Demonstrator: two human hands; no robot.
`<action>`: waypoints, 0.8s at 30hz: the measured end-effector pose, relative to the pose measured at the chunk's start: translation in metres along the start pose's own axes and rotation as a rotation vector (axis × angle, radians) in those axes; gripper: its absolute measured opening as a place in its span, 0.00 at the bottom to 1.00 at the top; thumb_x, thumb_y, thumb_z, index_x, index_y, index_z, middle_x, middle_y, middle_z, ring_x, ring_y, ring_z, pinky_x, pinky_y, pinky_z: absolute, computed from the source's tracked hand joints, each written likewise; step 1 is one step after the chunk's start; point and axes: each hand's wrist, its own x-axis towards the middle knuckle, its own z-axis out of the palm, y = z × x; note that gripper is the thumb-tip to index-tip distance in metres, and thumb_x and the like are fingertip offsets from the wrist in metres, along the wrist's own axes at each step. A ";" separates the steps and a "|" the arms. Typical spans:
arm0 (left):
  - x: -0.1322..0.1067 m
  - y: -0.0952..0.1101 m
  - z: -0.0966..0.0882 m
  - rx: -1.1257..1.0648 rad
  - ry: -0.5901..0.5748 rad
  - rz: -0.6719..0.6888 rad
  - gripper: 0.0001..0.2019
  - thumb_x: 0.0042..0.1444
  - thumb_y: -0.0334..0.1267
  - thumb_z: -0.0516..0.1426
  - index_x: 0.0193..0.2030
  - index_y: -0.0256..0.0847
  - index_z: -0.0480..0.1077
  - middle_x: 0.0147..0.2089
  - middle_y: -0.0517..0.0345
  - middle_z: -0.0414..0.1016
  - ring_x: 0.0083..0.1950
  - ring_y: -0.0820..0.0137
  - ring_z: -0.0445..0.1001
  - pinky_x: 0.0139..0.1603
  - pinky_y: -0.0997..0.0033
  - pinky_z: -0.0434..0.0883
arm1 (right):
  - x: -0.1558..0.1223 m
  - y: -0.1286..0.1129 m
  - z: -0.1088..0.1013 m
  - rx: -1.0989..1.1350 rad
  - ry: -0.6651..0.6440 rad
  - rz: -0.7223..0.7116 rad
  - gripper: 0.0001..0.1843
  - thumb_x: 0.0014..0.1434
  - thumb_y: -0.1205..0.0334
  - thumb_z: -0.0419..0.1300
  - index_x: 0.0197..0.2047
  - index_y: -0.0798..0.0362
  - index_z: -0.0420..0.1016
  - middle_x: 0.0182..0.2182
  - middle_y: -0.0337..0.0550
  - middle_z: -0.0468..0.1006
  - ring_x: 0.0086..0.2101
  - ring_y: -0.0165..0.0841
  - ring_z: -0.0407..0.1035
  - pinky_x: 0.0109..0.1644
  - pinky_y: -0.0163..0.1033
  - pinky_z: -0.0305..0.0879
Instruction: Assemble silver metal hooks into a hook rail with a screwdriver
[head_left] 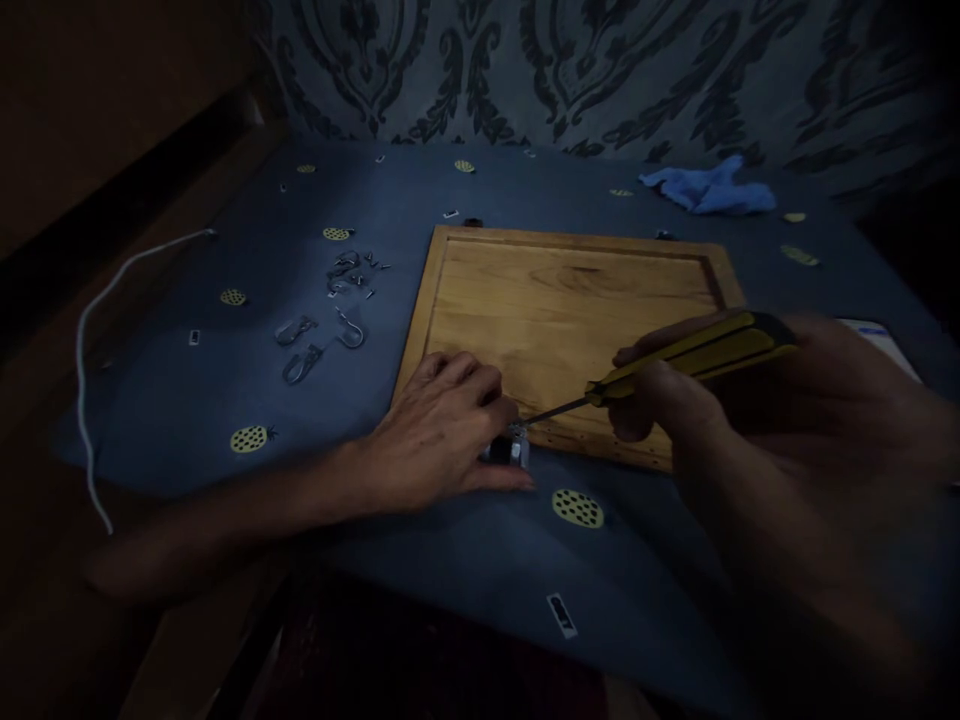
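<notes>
My left hand (442, 430) rests at the near left corner of a wooden board (570, 300), its fingers pinched on a small metal part (514, 448) at the board's edge. A yellow-and-black-handled screwdriver (697, 355) is gripped in my right hand (675, 400). The screwdriver's thin shaft points left and down, with its tip touching the metal part between my left fingers. The scene is dim and the part's shape is hard to make out.
The board lies on a blue cloth (315, 400) printed with yellow pineapples. Several metal hooks and clips (337, 310) lie left of the board. A white cord (97, 320) curves along the left edge. A crumpled blue rag (709, 187) sits at the back right.
</notes>
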 end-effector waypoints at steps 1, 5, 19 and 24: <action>0.000 0.000 0.000 0.001 -0.006 -0.003 0.29 0.59 0.63 0.61 0.49 0.36 0.77 0.48 0.51 0.75 0.52 0.58 0.69 0.59 0.52 0.67 | -0.001 0.000 0.000 -0.011 0.002 0.013 0.07 0.56 0.63 0.72 0.32 0.49 0.78 0.25 0.34 0.78 0.21 0.27 0.72 0.22 0.33 0.72; 0.000 0.001 0.000 0.004 -0.011 -0.011 0.29 0.59 0.63 0.61 0.49 0.36 0.76 0.48 0.51 0.75 0.53 0.58 0.70 0.60 0.52 0.67 | -0.002 -0.001 0.000 -0.006 -0.005 -0.007 0.07 0.55 0.65 0.72 0.32 0.49 0.78 0.24 0.33 0.78 0.21 0.26 0.72 0.23 0.31 0.71; 0.000 -0.001 0.001 0.008 -0.011 0.007 0.29 0.60 0.61 0.62 0.52 0.36 0.77 0.47 0.50 0.74 0.52 0.58 0.69 0.59 0.53 0.66 | -0.006 0.025 -0.001 -0.003 0.171 -0.245 0.21 0.42 0.69 0.79 0.36 0.46 0.76 0.29 0.34 0.77 0.28 0.32 0.74 0.30 0.39 0.70; 0.000 0.000 0.001 0.029 -0.021 0.003 0.29 0.60 0.63 0.61 0.51 0.35 0.76 0.48 0.50 0.74 0.52 0.58 0.69 0.59 0.52 0.67 | -0.008 0.022 0.000 -0.027 0.131 -0.163 0.14 0.51 0.68 0.74 0.36 0.46 0.74 0.27 0.33 0.76 0.27 0.31 0.74 0.31 0.39 0.70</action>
